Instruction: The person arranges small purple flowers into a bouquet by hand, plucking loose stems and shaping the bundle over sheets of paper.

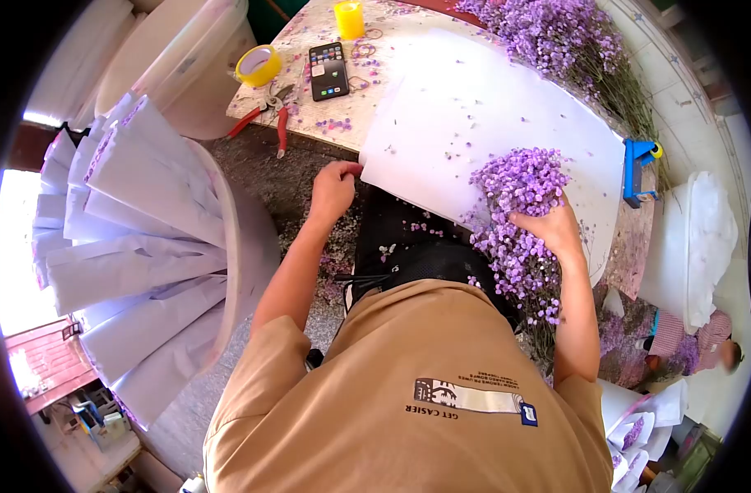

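A bunch of small purple flowers [519,185] is in my right hand [554,228], whose thumb lies across the blossoms; its stems hang down beside my forearm. Beneath the bunch, a large sheet of white paper [433,107] covers much of the table. My left hand [336,187] is at the sheet's lower left corner, with its fingers closed at the paper's edge. Loose purple petals are scattered over the sheet.
Red-handled pruners [275,113], a phone [328,71] and yellow tape rolls [258,65] lie on the table [301,37]. More purple flowers [568,41] and a blue tape dispenser [636,172] are at right. Paper-wrapped bundles [137,271] fill a bin at left. A person [696,337] is low at right.
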Action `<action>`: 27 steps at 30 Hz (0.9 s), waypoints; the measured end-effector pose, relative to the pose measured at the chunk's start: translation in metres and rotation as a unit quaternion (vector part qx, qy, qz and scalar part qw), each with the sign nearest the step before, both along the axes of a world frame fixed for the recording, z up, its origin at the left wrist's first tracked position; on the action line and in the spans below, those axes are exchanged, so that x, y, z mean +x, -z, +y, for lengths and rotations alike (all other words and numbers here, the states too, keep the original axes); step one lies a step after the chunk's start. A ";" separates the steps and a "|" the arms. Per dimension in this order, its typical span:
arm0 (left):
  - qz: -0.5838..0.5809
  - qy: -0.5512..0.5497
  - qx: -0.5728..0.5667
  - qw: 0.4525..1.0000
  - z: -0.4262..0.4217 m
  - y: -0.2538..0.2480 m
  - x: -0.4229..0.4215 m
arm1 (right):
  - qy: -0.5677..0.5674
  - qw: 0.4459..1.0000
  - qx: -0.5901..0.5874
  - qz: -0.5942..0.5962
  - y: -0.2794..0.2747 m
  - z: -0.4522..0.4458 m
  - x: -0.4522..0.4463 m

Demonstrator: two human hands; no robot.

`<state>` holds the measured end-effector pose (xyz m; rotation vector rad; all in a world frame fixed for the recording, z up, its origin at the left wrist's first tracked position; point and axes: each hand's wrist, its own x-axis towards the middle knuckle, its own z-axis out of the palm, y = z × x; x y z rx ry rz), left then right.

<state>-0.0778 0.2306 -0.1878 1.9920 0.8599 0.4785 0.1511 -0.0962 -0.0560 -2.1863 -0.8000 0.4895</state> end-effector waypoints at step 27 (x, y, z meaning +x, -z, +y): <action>-0.268 -0.001 -0.337 0.903 -0.044 -0.021 0.018 | -0.033 0.995 0.017 0.094 0.005 -0.005 0.021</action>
